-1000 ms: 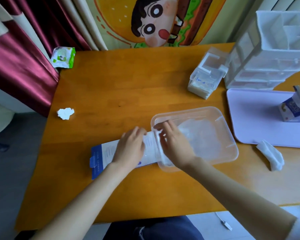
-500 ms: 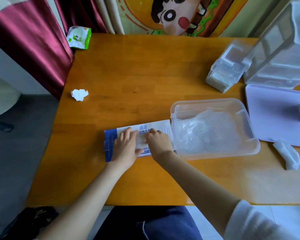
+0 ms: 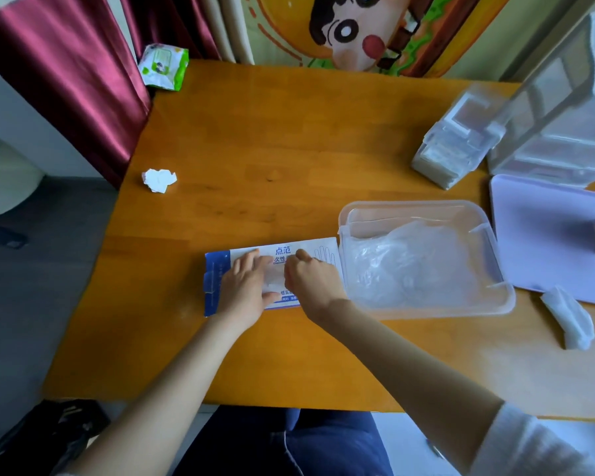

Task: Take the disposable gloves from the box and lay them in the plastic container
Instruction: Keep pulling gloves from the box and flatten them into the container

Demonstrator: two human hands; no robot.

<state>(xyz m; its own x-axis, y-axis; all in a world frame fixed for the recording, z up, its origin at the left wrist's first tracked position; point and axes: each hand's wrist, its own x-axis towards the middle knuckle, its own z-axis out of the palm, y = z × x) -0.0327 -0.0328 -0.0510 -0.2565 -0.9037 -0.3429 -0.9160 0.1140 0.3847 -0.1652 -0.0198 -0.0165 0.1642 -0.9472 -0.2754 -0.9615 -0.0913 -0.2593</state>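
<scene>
A flat blue-and-white glove box (image 3: pixel 320 250) lies on the wooden table (image 3: pixel 255 149), its right end against the clear plastic container (image 3: pixel 495 297). A heap of thin clear gloves (image 3: pixel 409 266) lies inside the container. My left hand (image 3: pixel 246 290) rests flat on the box with fingers spread, holding it down. My right hand (image 3: pixel 311 280) is at the box's opening, its fingers curled and pinching a clear glove (image 3: pixel 273 278) that shows between the two hands.
A crumpled white paper (image 3: pixel 159 180) lies at the table's left. A green wipes pack (image 3: pixel 164 67) sits at the far left corner. Clear organisers (image 3: pixel 457 146) and a drawer unit (image 3: pixel 564 125) stand at the back right, a lilac board (image 3: pixel 547 242) and folded tissue (image 3: pixel 569 317) to the right.
My right hand left the container and came back to the box opening, where it now pinches a glove. The left hand stayed on the box. The camera view shifted.
</scene>
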